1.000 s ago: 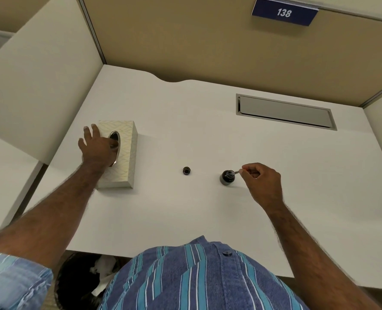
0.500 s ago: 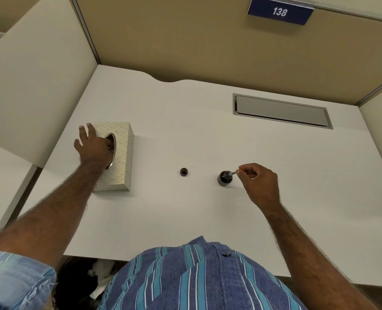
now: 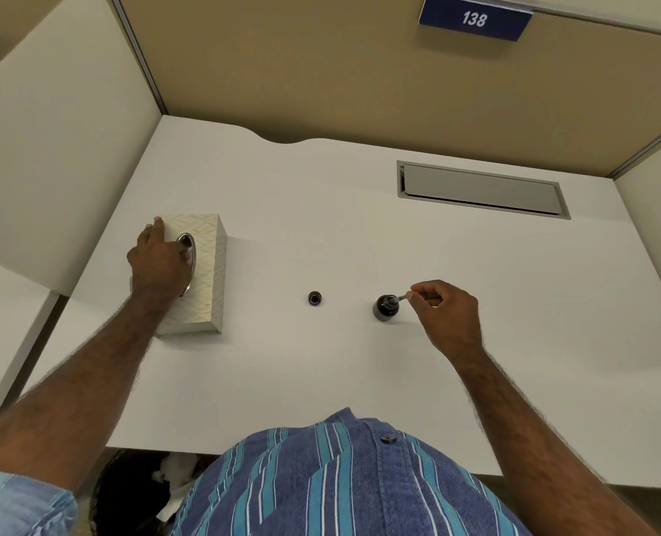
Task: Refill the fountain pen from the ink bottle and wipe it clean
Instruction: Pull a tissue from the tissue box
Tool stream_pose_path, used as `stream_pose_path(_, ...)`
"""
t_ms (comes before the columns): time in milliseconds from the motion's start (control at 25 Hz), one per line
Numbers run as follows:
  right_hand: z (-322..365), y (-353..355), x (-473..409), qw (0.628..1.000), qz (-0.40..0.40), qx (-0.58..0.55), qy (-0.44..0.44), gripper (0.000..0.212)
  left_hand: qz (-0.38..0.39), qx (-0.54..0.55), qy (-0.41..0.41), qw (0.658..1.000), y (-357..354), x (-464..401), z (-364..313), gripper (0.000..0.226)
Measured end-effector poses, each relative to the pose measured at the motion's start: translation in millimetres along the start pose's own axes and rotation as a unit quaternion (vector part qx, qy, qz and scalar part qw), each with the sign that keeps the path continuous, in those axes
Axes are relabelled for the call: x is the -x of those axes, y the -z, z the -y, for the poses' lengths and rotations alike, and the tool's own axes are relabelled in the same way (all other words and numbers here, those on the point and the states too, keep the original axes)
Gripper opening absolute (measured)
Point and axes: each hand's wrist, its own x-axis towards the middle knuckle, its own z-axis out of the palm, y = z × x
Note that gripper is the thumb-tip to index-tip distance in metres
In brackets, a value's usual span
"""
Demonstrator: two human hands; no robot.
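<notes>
On the white tabletop (image 3: 360, 234), the person's left hand (image 3: 155, 261) rests on top of the tissue box (image 3: 205, 272) near the left edge, fingers curled down into the oval opening (image 3: 187, 261). Half a second ago that hand lay flatter, with the fingers more spread over the box top; now they are drawn together at the slot, which reads as a pinch for a tissue. No tissue shows between the fingers yet, so whether one is caught cannot be told.

The right hand (image 3: 445, 311) has barely shifted. It pinches the fountain pen (image 3: 398, 299) between thumb and fingertips, closed narrowly around the barrel, and the pen slants down to the left with its tip in the mouth of the ink bottle (image 3: 386, 307). The bottle stands upright in the middle of the tabletop, slightly toward the right, and its cap (image 3: 315, 298) lies apart from it on the left, between bottle and box.

The change suggests that filling is nearly over and wiping is being prepared with the free hand. The pen is too small here to show how much ink it holds. The judged risk is a drip on the white surface when the tip lifts out before a tissue arrives.
</notes>
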Motion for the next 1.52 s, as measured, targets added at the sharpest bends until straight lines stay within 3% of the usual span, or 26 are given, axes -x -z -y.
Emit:
stream_pose_path(280,2,-1,2,1.000,0.009,0.007,-0.001,0.008,-0.013,0.074,0.041,0.996,-2,4,5,0.018)
stream_pose_path(400,3,-1,2,1.000,0.009,0.005,0.000,0.009,-0.018,0.158,0.109,0.981,4,3,7,0.014)
stream_pose_path(600,5,0,1,1.000,0.010,0.004,-0.002,0.008,-0.012,0.245,0.145,0.959,11,-4,11,0.023)
stream_pose_path(760,6,1,1,1.000,0.008,0.003,-0.003,0.008,-0.010,0.374,0.187,0.908,21,-2,3,0.002)
stream_pose_path(880,7,1,0,1.000,0.008,0.001,-0.002,0.008,-0.008,0.437,0.210,0.875,22,-5,3,0.018)
stream_pose_path(1160,6,2,0,1.000,0.007,-0.002,0.004,0.008,-0.029,0.435,0.177,0.883,21,-9,7,0.023)
stream_pose_path(1320,5,2,1,1.000,0.010,-0.001,0.004,0.008,-0.060,0.362,0.174,0.914,26,-10,4,0.022)
stream_pose_path(1520,2,1,2,1.000,0.009,-0.008,-0.001,0.008,-0.013,0.346,0.187,0.919,17,-14,6,0.024)
